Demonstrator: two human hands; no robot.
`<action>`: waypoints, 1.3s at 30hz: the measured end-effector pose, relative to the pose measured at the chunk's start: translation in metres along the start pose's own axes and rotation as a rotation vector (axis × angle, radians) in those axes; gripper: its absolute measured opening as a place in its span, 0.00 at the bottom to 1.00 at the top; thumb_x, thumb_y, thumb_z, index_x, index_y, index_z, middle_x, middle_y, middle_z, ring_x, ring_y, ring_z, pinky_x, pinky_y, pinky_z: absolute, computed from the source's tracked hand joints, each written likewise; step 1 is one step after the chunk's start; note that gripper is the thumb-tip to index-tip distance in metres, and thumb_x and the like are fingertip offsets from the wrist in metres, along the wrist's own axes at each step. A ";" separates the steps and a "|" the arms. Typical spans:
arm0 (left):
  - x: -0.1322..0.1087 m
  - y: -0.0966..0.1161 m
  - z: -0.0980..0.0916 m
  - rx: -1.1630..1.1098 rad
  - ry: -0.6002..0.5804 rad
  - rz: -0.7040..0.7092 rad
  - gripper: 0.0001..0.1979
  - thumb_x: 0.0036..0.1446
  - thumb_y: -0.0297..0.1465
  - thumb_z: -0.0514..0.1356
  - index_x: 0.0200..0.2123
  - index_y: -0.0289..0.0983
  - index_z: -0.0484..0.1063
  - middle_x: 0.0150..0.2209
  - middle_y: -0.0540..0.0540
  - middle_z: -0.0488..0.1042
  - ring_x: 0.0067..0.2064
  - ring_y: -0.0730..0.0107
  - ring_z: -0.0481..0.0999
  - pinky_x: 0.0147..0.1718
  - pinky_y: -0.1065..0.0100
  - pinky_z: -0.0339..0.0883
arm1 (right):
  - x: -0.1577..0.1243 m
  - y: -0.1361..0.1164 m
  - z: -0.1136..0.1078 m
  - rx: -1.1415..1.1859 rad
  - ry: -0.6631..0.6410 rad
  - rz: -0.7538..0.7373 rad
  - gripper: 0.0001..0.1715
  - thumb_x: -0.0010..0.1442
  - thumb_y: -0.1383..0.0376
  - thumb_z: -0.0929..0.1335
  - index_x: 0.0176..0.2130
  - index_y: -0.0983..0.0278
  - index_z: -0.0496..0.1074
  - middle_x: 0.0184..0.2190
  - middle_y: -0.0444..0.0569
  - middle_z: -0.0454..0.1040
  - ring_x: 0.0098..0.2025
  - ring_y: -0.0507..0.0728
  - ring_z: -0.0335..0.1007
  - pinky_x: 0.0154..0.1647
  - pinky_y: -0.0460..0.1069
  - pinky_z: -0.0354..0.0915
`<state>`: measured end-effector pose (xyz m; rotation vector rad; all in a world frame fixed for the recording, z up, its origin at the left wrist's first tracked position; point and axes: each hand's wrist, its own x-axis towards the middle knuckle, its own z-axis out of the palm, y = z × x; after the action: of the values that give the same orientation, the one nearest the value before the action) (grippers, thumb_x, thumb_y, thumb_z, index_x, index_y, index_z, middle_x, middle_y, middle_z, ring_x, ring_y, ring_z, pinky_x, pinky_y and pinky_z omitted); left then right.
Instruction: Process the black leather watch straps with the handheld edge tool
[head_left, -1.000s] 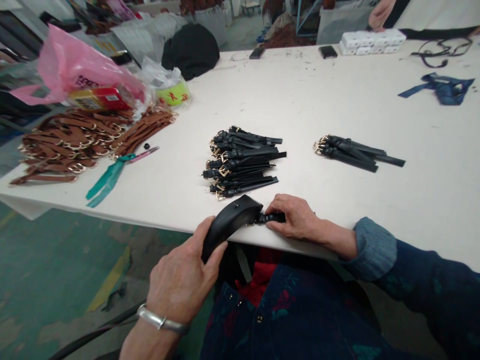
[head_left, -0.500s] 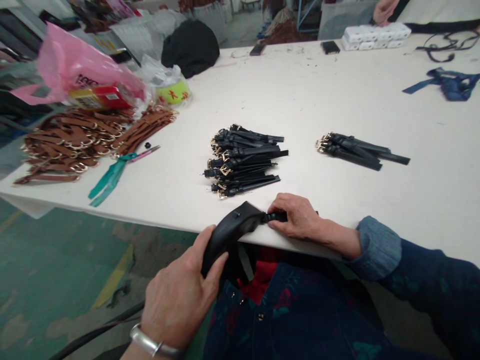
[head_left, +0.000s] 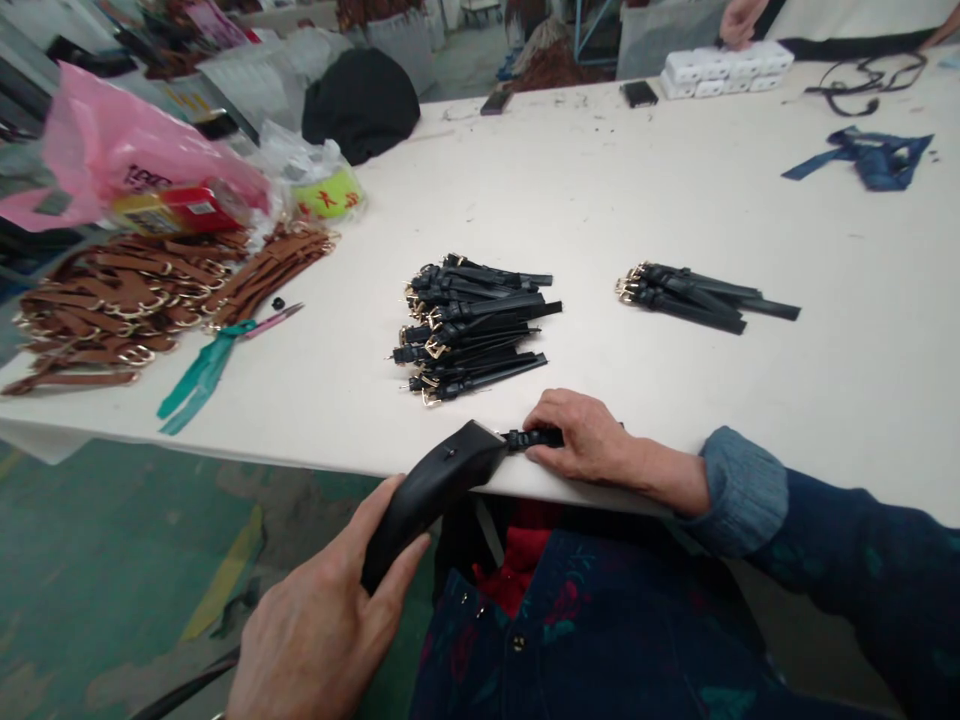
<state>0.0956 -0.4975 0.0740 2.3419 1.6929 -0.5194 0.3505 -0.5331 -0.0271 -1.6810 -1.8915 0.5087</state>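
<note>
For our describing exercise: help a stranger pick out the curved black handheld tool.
Find the white table, then the left hand by its near edge. It grips the curved black tool, thick and smooth, unlike the thin, gold-buckled black straps beyond.

There're 2 blk strap piles [head_left: 480, 325] [head_left: 697, 298], 1 blk tool [head_left: 431, 490], 2 phones [head_left: 639, 94].

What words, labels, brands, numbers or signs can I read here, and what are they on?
None reads with certainty.
Pink bag: black lettering, too blurred to read.
Yellow-green label: red characters, one resembling "大" or "火", too blurred to be sure.
Red-and-yellow package: pale patch and dark print, too small to read.
Black tool in the left hand: no lettering visible.
</note>
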 end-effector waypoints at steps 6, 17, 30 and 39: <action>0.003 0.017 -0.001 0.001 0.059 0.005 0.26 0.59 0.45 0.47 0.60 0.49 0.55 0.27 0.49 0.77 0.31 0.59 0.78 0.27 0.67 0.61 | 0.000 -0.002 0.000 -0.003 -0.006 0.005 0.09 0.52 0.65 0.69 0.36 0.65 0.72 0.33 0.49 0.68 0.38 0.56 0.62 0.40 0.49 0.58; 0.011 0.006 0.002 -0.103 0.091 0.012 0.25 0.58 0.46 0.48 0.58 0.47 0.59 0.19 0.52 0.72 0.28 0.60 0.77 0.26 0.67 0.61 | -0.003 -0.007 -0.005 0.035 0.014 0.006 0.07 0.52 0.67 0.67 0.35 0.64 0.71 0.34 0.47 0.69 0.36 0.54 0.63 0.37 0.48 0.59; -0.005 -0.015 0.002 -0.058 0.078 0.110 0.24 0.59 0.44 0.48 0.59 0.54 0.56 0.32 0.52 0.79 0.31 0.62 0.79 0.29 0.66 0.65 | -0.011 -0.004 -0.003 0.071 0.030 -0.166 0.04 0.53 0.71 0.66 0.31 0.64 0.69 0.30 0.46 0.69 0.34 0.53 0.63 0.34 0.47 0.57; 0.002 0.004 -0.002 -0.045 0.001 0.133 0.26 0.58 0.45 0.48 0.60 0.51 0.57 0.33 0.49 0.79 0.35 0.58 0.79 0.32 0.65 0.66 | -0.005 -0.001 -0.015 0.157 -0.106 -0.061 0.12 0.46 0.70 0.71 0.34 0.66 0.70 0.32 0.46 0.68 0.31 0.51 0.60 0.32 0.46 0.57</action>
<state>0.1000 -0.4960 0.0744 2.4019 1.5187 -0.4514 0.3596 -0.5390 -0.0151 -1.5177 -1.9169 0.7149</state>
